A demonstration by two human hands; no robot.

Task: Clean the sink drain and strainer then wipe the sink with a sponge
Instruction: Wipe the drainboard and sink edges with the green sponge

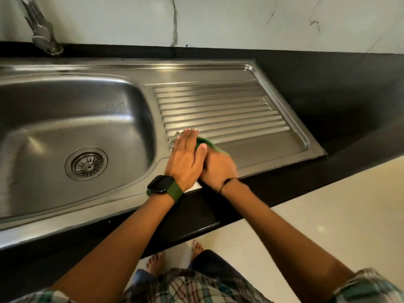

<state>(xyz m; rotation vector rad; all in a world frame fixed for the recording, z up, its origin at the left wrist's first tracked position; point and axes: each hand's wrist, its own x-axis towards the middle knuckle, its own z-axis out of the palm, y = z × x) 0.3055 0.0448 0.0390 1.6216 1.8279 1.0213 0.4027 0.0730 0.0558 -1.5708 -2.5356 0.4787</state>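
Single head-worn view, looking steeply down and forward from close above the stainless sink (pixel 72 119), drainboard (pixel 229 110) and black countertop (pixel 328 88).

The sink (pixel 54 132) is set into the bench (pixel 328 88), with its bowl on the left and the ribbed drainboard (pixel 229 110) on the right. The strainer (pixel 86 164) sits in the bowl floor, near side. The tap (pixel 41 29) stands behind the bowl at far left. Both hands are at the drainboard's near-left corner: left hand (pixel 185 158) overlaps right hand (pixel 218 169), which lies on the sponge (pixel 204 142). The wall (pixel 218 18) rises behind the bench.
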